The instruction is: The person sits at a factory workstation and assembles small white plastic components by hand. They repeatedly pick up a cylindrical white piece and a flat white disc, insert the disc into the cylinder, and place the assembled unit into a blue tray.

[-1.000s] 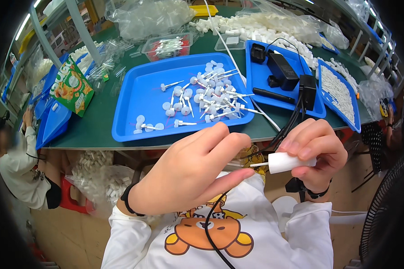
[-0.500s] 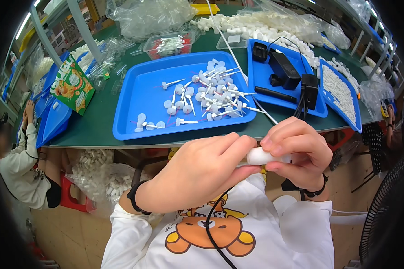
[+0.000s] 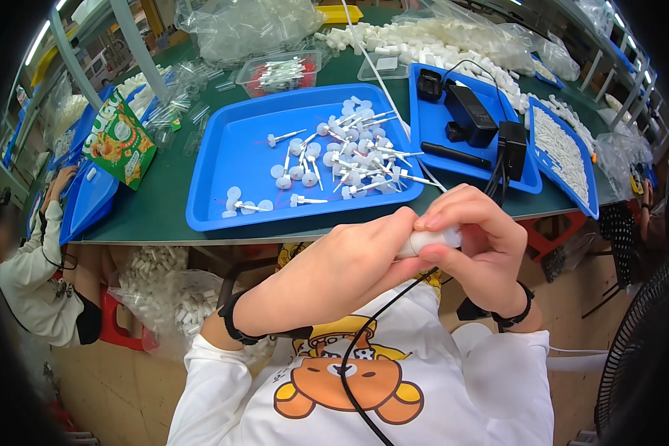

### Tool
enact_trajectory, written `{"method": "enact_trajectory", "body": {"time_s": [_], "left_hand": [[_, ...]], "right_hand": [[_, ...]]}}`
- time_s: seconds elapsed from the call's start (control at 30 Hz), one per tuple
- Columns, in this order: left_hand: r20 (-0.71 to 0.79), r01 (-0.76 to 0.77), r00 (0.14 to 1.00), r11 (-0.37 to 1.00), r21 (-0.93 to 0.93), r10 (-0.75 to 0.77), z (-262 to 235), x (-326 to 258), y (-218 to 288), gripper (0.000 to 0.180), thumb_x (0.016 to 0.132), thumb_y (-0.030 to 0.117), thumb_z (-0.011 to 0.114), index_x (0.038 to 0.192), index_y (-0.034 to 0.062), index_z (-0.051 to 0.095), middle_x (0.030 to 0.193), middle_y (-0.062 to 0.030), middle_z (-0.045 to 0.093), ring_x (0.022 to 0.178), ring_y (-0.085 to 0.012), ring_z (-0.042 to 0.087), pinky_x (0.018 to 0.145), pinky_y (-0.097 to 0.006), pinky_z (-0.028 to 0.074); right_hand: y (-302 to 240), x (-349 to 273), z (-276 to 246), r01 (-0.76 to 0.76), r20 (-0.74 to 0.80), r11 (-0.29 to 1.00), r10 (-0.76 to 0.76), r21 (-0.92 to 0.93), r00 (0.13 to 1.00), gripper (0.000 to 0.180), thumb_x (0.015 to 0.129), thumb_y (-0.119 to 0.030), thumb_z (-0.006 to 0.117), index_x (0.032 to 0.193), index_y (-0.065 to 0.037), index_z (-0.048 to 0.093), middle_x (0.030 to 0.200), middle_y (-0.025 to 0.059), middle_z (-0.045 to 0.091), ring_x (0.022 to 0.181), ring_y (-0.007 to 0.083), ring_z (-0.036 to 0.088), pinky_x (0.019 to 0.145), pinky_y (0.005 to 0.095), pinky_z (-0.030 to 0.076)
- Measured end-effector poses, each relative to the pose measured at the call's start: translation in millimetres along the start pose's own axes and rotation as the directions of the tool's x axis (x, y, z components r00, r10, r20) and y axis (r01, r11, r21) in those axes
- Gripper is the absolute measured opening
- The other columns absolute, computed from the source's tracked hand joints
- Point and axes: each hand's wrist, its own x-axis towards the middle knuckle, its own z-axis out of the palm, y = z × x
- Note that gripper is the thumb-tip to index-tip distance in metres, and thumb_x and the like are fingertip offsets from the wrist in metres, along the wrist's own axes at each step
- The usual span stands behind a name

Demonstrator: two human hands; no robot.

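Just in front of the table edge, my left hand (image 3: 353, 253) and my right hand (image 3: 487, 245) are closed on one small white plastic cylinder (image 3: 421, 242). Its left end is covered by the left fingers. The right thumb and fingertips pinch it from the other side, and a translucent part shows at that end. Beyond my hands lies a blue tray (image 3: 238, 160) with a loose heap of small fan-like parts (image 3: 360, 152), which have pale round blades, white shafts and thin red wires.
A second blue tray (image 3: 524, 178) holds black adapters and cables (image 3: 472, 115). To its right, another tray holds small white pieces (image 3: 561, 145). White cylinders (image 3: 453, 44) pile up at the back. A clear tub (image 3: 279, 74), green snack bag (image 3: 123, 141) and black fan (image 3: 639, 349) stand around. A person (image 3: 41, 260) sits at left.
Both hands have shifted slightly up and to the left with the white cylinder. The right hand has turned, and its fingers now cover more of the right end.
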Motion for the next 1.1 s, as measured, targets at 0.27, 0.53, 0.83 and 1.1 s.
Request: {"method": "enact_trajectory", "body": {"time_s": [0.27,0.53,0.83,1.1], "left_hand": [[0.250,0.259,0.959,0.759,-0.597,-0.131,-13.1,0.8,-3.2,0.022,0.091,0.020,0.044,0.099,-0.0002,0.045,0.082,-0.0110,0.056,0.063,-0.0151,0.055,0.058,-0.026,0.043],[0.299,0.281,0.954,0.460,-0.843,-0.034,-3.9,2.3,-5.6,0.024,0.096,0.024,0.032,0.108,0.0040,0.037,0.087,-0.0080,0.054,0.067,-0.0090,0.050,0.062,-0.023,0.041],[0.323,0.326,0.943,0.395,-0.859,-0.076,6.2,3.8,-0.5,0.044,0.096,0.036,0.028,0.125,0.0038,0.030,0.081,-0.0029,0.042,0.066,-0.0083,0.041,0.064,-0.022,0.036],[0.235,0.278,0.960,0.398,-0.874,-0.155,13.8,4.6,-2.2,0.049,0.089,0.046,0.036,0.114,0.0040,0.039,0.074,-0.0031,0.043,0.061,-0.0106,0.043,0.057,-0.024,0.038]], "right_hand": [[15.7,7.7,-8.5,0.042,0.124,0.993,-0.056,0.107,0.991,0.025,0.068,-0.002,0.074,0.091,-0.002,0.064,0.101,0.0111,0.056,0.097,0.0178,0.050,0.084,0.0303,0.040],[16.8,8.1,-10.4,0.066,0.043,0.961,-0.081,0.268,0.996,0.048,0.070,-0.001,0.072,0.114,0.002,0.051,0.106,0.0140,0.056,0.101,0.0211,0.053,0.089,0.0347,0.041],[11.4,2.5,1.9,0.050,-0.053,0.961,-0.036,0.273,0.998,0.035,0.073,0.005,0.064,0.103,0.002,0.046,0.100,0.0155,0.059,0.098,0.0256,0.058,0.088,0.0383,0.044],[18.9,-2.9,8.5,0.042,-0.113,0.986,-0.024,0.161,0.993,0.031,0.073,0.007,0.064,0.100,0.001,0.052,0.098,0.0137,0.059,0.097,0.0240,0.058,0.085,0.0372,0.046]]}}
